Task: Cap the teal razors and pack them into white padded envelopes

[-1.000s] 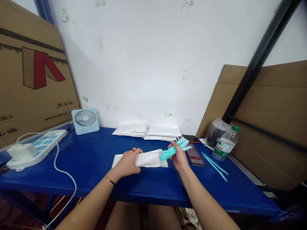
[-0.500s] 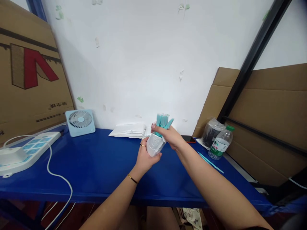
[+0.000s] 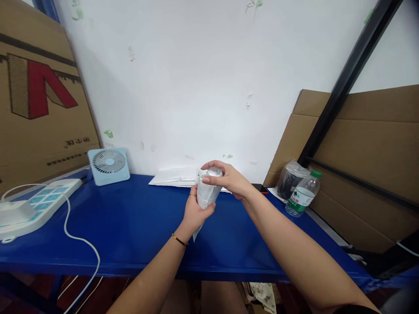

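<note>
Head view: nearest, a gold bracelet (image 3: pixel 179 239) circles the wrist behind the left fingers. A pale strip (image 3: pixel 197 233) sticks out under the left thumb; whether it belongs to the pouch cannot be told. The left hand (image 3: pixel 197 211) grasps the lower part of the white pouch (image 3: pixel 207 194), thumb on the right side, ringed fingers on the left. The right hand (image 3: pixel 231 179) grips its upper end, thumb pressed on the near face, fingers curled over the top. The pouch is thus between both sets of fingers, upper end tipped away, above the blue table (image 3: pixel 140 226).

Beyond the left fingers lies a stack of white envelopes (image 3: pixel 175 176). Right of the right fingers, past the wrist, a phone (image 3: pixel 261 188) shows partly; farther right stand a green-capped bottle (image 3: pixel 301 196) and a bagged dark object (image 3: pixel 290 182). Well left of the left fingers are a power strip (image 3: pixel 54 198) and, farther back, a light-blue fan (image 3: pixel 109 165). Behind everything ahead of the fingers rises the white wall (image 3: pixel 183 96).
</note>
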{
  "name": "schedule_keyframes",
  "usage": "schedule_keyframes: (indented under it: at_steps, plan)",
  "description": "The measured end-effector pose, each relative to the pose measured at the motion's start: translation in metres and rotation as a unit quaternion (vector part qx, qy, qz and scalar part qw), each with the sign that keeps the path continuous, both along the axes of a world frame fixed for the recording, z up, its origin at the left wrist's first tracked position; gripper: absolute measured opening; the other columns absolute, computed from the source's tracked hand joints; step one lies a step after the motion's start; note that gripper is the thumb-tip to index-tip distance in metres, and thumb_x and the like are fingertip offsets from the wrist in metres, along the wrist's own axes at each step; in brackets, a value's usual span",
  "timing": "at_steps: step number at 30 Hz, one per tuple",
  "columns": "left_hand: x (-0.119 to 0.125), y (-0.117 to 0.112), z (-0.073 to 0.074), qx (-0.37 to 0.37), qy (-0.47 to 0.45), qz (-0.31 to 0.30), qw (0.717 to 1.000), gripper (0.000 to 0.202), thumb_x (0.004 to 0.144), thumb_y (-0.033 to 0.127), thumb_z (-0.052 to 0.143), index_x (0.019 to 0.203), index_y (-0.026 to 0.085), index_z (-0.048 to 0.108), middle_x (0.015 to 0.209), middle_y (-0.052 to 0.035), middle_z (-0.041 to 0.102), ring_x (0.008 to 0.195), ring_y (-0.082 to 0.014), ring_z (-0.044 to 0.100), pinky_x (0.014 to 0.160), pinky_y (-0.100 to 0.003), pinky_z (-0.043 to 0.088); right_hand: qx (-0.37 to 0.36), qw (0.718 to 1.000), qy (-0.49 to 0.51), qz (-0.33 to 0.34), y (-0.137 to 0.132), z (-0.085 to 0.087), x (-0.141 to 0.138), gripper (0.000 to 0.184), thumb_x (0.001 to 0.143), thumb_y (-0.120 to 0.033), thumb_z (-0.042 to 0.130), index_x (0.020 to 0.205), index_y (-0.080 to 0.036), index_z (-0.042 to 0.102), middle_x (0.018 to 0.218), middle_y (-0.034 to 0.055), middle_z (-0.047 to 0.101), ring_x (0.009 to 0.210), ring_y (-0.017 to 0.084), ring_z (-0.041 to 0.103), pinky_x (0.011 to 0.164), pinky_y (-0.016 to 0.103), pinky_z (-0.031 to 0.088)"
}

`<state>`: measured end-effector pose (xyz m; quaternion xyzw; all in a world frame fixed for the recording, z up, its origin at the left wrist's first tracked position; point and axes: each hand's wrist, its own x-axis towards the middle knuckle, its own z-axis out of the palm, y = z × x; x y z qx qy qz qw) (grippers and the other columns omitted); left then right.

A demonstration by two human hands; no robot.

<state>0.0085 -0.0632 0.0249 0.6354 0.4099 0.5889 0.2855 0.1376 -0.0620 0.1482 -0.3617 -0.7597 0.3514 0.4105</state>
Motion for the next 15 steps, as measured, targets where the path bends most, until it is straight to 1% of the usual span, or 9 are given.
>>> schedule_keyframes:
  at_steps: [2, 3, 5, 6, 8, 10, 12, 13, 15]
  plan:
    - [-0.006, 0.004, 0.003, -0.003, 0.014, -0.015, 1.0, 0.063, 0.063, 0.026, 0.065, 0.119, 0.019, 0.037, 0.106, -0.0055, 0.057, 0.09, -0.0199, 0.056, 0.078, -0.03, 0.044, 0.032, 0.999, -0.024, 0.007, 0.003, 0.001, 0.013, 0.042, 0.063, -0.04, 0.07, 0.1, -0.021, 0.064, 0.097, 0.0043, 0.058, 0.081, 0.016, 0.055, 0.065, 0.026, 0.046]
    - [-0.01, 0.007, 0.005, -0.003, 0.022, -0.027, 0.999, 0.062, 0.064, 0.026, 0.064, 0.119, 0.018, 0.037, 0.106, -0.0057, 0.057, 0.09, -0.02, 0.056, 0.078, -0.03, 0.044, 0.049, 0.998, -0.042, 0.011, 0.005, 0.001, 0.021, 0.043, 0.061, -0.038, 0.071, 0.101, -0.022, 0.064, 0.103, 0.0046, 0.056, 0.084, 0.016, 0.055, 0.068, 0.027, 0.047]
    - [-0.015, 0.013, 0.011, -0.003, 0.043, -0.065, 0.997, 0.061, 0.064, 0.024, 0.062, 0.12, 0.017, 0.039, 0.105, -0.0059, 0.057, 0.091, -0.0203, 0.056, 0.08, -0.03, 0.044, 0.079, 0.992, -0.089, 0.033, 0.008, 0.0, 0.039, 0.048, 0.057, -0.033, 0.074, 0.102, -0.024, 0.064, 0.11, 0.0048, 0.053, 0.087, 0.017, 0.055, 0.072, 0.029, 0.048]
    - [-0.018, 0.016, 0.015, -0.003, 0.061, -0.095, 0.994, 0.061, 0.063, 0.023, 0.062, 0.12, 0.016, 0.039, 0.106, -0.006, 0.057, 0.092, -0.0206, 0.055, 0.081, -0.03, 0.043, 0.09, 0.988, -0.113, 0.045, 0.009, 0.0, 0.048, 0.047, 0.057, -0.032, 0.074, 0.102, -0.024, 0.064, 0.111, 0.005, 0.052, 0.086, 0.017, 0.055, 0.071, 0.03, 0.048]
    - [-0.021, 0.02, 0.023, -0.011, 0.112, -0.174, 0.978, 0.063, 0.062, 0.021, 0.061, 0.122, 0.016, 0.041, 0.107, -0.006, 0.058, 0.093, -0.0214, 0.055, 0.082, -0.031, 0.043, 0.12, 0.978, -0.161, 0.051, 0.004, -0.002, 0.064, 0.034, 0.062, -0.029, 0.071, 0.096, -0.024, 0.067, 0.113, 0.0058, 0.051, 0.084, 0.018, 0.056, 0.071, 0.032, 0.048]
    - [-0.019, 0.021, 0.028, -0.018, 0.17, -0.254, 0.952, 0.066, 0.06, 0.019, 0.059, 0.124, 0.016, 0.042, 0.107, -0.0058, 0.058, 0.092, -0.022, 0.056, 0.081, -0.031, 0.044, 0.175, 0.962, -0.207, 0.025, -0.008, -0.008, 0.079, 0.017, 0.067, -0.028, 0.067, 0.083, -0.024, 0.071, 0.118, 0.0062, 0.05, 0.091, 0.022, 0.054, 0.077, 0.037, 0.046]
    - [-0.014, 0.018, 0.028, 0.001, 0.239, -0.309, 0.921, 0.069, 0.058, 0.017, 0.059, 0.125, 0.019, 0.044, 0.11, -0.0061, 0.057, 0.095, -0.0237, 0.055, 0.084, -0.033, 0.043, 0.234, 0.938, -0.256, 0.006, -0.027, -0.022, 0.09, 0.005, 0.066, -0.025, 0.069, 0.071, -0.026, 0.072, 0.123, 0.0045, 0.049, 0.107, 0.028, 0.046, 0.088, 0.044, 0.038]
    - [-0.011, 0.014, 0.026, 0.019, 0.279, -0.323, 0.904, 0.072, 0.056, 0.017, 0.06, 0.126, 0.021, 0.044, 0.114, -0.0067, 0.056, 0.1, -0.0254, 0.053, 0.089, -0.036, 0.04, 0.244, 0.929, -0.279, 0.017, -0.039, -0.033, 0.094, 0.006, 0.067, -0.023, 0.069, 0.07, -0.027, 0.072, 0.124, 0.0033, 0.05, 0.112, 0.03, 0.042, 0.092, 0.046, 0.034]
    - [-0.005, 0.002, 0.017, 0.051, 0.367, -0.324, 0.87, 0.08, 0.054, 0.019, 0.064, 0.13, 0.026, 0.04, 0.126, -0.0074, 0.049, 0.114, -0.0298, 0.045, 0.1, -0.043, 0.029, 0.232, 0.919, -0.312, 0.065, -0.063, -0.061, 0.1, 0.011, 0.07, -0.022, 0.066, 0.074, -0.03, 0.072, 0.116, 0.0038, 0.057, 0.109, 0.028, 0.045, 0.089, 0.044, 0.034]
